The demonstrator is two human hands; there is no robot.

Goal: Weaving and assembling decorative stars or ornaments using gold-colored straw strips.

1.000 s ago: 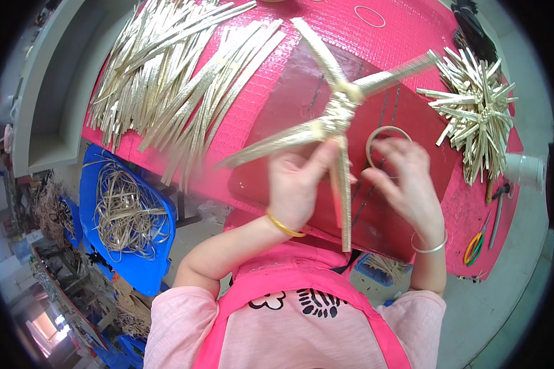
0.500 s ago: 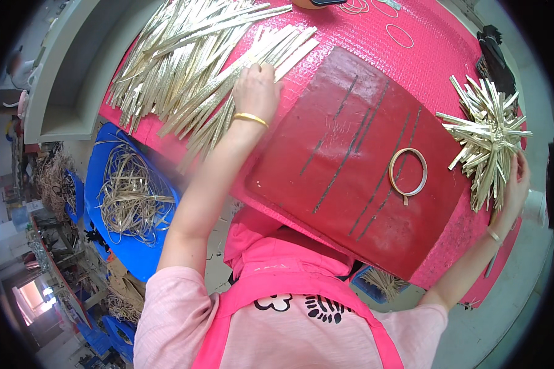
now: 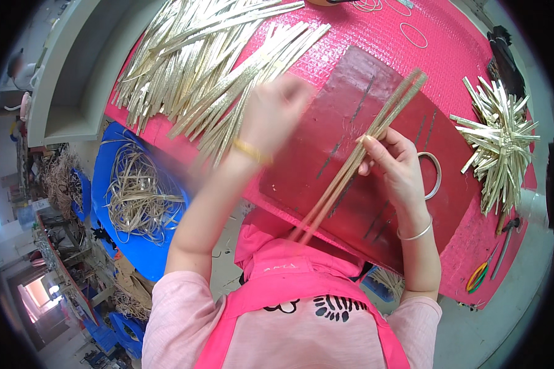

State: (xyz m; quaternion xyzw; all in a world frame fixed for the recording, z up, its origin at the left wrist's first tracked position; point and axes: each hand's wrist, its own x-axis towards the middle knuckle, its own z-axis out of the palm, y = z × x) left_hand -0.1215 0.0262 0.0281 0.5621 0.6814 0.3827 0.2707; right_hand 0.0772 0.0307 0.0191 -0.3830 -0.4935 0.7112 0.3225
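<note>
My right hand (image 3: 393,161) is closed on a few long, flat gold strips (image 3: 335,194) above the dark red mat (image 3: 289,172). They lie aslant, one end toward the mat's far edge, the other blurred near my apron. My left hand (image 3: 277,107) is smeared by motion beside the big heap of gold strips (image 3: 184,67), so its fingers cannot be read. A roll of tape (image 3: 437,184) rests on the mat, partly hidden behind my right hand. Off the mat's right side sits a crossed bundle of gold strips (image 3: 501,141).
Elastic bands (image 3: 413,35) lie at the far side of the pink table cover (image 3: 455,67). A hammer (image 3: 503,249) and scissors with coloured handles (image 3: 476,278) are at the near right. Left of the table, a blue container (image 3: 135,252) holds tangled strips. A grey shelf box (image 3: 68,104) borders the left.
My right hand has moved from the crossed bundle to over the mat and now holds gold strips. My left hand has come off the heap, moving slightly right and toward me.
</note>
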